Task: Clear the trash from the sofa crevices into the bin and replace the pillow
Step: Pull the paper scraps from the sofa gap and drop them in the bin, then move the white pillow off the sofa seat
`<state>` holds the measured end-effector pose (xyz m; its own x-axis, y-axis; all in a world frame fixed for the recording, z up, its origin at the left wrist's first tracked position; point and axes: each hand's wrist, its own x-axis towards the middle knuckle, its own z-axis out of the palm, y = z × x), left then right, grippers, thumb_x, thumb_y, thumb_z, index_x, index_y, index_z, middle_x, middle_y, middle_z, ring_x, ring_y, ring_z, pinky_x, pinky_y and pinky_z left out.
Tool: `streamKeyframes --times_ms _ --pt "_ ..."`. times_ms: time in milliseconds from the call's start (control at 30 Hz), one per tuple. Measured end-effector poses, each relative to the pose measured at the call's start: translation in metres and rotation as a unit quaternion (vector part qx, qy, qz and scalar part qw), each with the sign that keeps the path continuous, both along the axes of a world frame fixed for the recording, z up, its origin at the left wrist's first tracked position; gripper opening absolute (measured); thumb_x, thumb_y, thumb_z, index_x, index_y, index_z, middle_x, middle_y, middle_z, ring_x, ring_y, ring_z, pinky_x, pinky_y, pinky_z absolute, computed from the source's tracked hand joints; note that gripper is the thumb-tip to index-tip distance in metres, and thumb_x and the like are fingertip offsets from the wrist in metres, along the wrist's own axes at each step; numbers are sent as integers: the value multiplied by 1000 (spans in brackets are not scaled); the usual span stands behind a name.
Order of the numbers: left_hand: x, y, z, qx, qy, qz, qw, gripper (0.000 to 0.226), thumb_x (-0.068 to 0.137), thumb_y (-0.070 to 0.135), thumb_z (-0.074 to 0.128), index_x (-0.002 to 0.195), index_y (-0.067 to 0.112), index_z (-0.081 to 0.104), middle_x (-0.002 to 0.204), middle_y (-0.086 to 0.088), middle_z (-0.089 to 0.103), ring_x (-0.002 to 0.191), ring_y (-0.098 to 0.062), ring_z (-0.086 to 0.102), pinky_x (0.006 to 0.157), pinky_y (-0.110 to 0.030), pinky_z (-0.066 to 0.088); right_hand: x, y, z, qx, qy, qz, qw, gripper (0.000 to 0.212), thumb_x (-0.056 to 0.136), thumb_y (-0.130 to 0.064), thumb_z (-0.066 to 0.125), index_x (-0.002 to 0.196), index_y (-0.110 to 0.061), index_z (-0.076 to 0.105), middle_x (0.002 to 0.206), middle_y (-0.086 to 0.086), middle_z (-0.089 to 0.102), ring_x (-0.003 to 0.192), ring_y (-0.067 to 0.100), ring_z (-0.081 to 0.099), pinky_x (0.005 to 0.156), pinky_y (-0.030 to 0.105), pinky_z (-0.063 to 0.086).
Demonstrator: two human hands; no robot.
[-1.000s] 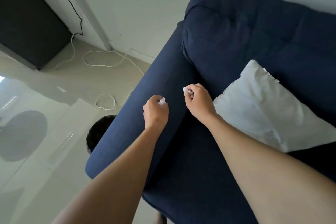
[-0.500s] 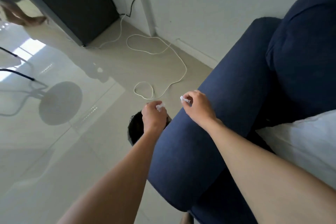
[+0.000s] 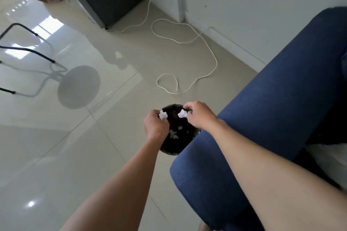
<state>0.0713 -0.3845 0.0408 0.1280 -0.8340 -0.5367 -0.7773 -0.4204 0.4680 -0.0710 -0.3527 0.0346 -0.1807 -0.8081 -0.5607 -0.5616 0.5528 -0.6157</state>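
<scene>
Both hands hang over the black bin (image 3: 180,137) on the tiled floor, just beside the blue sofa arm (image 3: 272,118). The left hand (image 3: 155,127) pinches a crumpled white scrap (image 3: 163,114); the right hand (image 3: 199,116) pinches another white scrap (image 3: 182,113). Pale bits, probably paper, lie inside the bin. A white cable (image 3: 187,41) loops across the floor beyond.

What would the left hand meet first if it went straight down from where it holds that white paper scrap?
Likely the open black round bin: the left hand with its crumpled white paper scrap hangs over its left rim, though depth is unclear from one view.
</scene>
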Motion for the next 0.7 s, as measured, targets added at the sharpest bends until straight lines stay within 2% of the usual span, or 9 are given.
streamKeyframes --times_ms 100,167,267,333,433,567,700 --pt "-2 1 -3 46 -4 -18 999 47 94 17 51 140 10 46 142 -12 48 128 -29 50 104 -35 41 -6 5 1 30 -21 19 999 53 91 -1 38 143 -11 43 156 2 33 142 23 33 115 34 31" --pt "-9 4 -4 52 -10 -42 998 46 93 18 51 137 10 51 139 -13 53 127 -30 51 104 -37 42 -16 13 4 25 -17 -5 1000 57 90 3 35 145 -11 40 159 1 28 145 21 29 117 33 28" --pt "-32 11 -5 44 -26 -101 994 42 89 27 51 128 13 59 127 -11 63 117 -30 58 100 -41 49 -39 31 10 14 -9 -44 999 54 92 0 35 145 -12 40 158 3 29 140 24 37 113 37 36" --pt "-58 18 3 31 -21 -142 989 40 90 30 51 126 16 61 124 -8 66 115 -28 59 98 -38 49 -58 47 16 1 -1 -77 997 51 94 -3 37 144 -11 41 158 3 29 140 25 38 112 40 38" --pt "-106 35 21 12 -8 -211 977 45 93 33 49 135 19 53 129 -6 63 123 -26 55 99 -35 45 -93 74 26 -24 33 -132 990 47 97 -9 38 143 -11 42 159 2 28 143 25 33 114 39 35" --pt "-168 62 41 -33 1 -324 945 51 93 39 47 140 20 47 125 -8 65 113 -28 62 97 -42 50 -141 118 41 -47 90 -195 976 45 98 -15 42 142 -10 43 159 5 28 145 24 30 117 41 29" --pt "-225 102 62 -69 -5 -417 906 47 94 36 48 139 21 48 138 -5 55 120 -27 58 99 -43 49 -187 177 61 -84 176 -229 954 41 95 -13 46 136 -5 50 155 12 35 144 25 32 115 41 30"
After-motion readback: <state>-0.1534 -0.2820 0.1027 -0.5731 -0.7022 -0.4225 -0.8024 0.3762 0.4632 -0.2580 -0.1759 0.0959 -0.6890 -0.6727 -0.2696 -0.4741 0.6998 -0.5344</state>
